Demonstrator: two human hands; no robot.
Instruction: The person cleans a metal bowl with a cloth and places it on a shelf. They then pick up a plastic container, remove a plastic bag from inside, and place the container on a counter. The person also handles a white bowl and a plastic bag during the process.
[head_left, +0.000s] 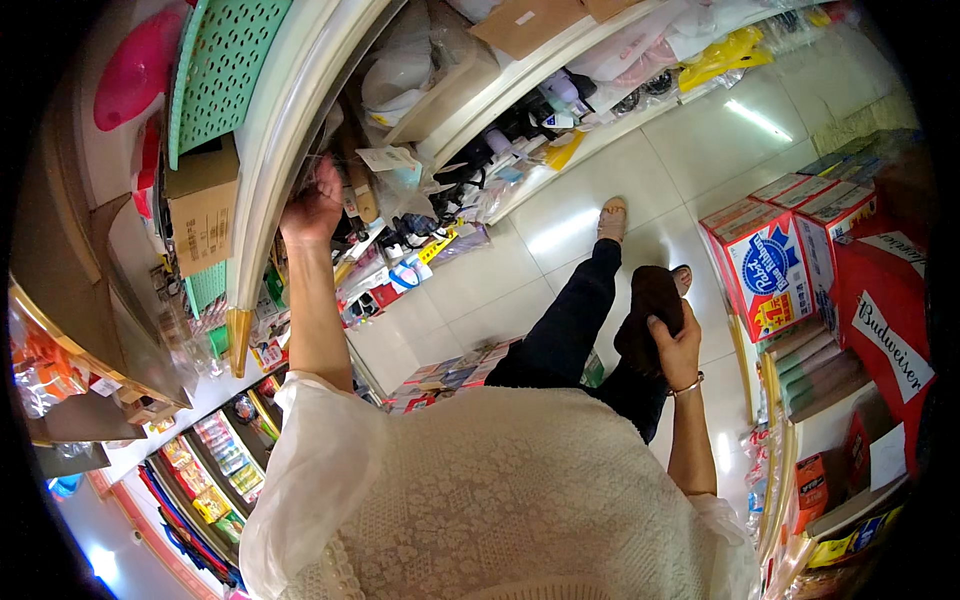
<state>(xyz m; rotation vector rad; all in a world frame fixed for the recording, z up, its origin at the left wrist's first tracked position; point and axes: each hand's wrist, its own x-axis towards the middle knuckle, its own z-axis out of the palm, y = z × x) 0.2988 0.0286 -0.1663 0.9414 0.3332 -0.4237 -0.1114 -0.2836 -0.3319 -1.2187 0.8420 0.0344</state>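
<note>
My left hand (316, 206) is raised at the shelf on the left, by the pale shelf edge (289, 97). Its fingers are partly curled and their tips are hard to make out, so I cannot tell whether they grip anything. Close to it hang goods in clear plastic packaging (405, 176). Down in front of my legs, my right hand (679, 349) grips a dark brown, soft-looking item (651, 315) with the thumb on top. Its rounded, elongated shape stands out against the floor; its exact kind is unclear.
A mint-green perforated plastic basket (225, 67) and a cardboard box (199, 217) sit on the left shelf. Packaged goods line the lower shelf (540, 157). At right stand Pabst Blue Ribbon cartons (772, 262) and a red Budweiser carton (889, 330). Pale tiled floor (660, 161) runs between.
</note>
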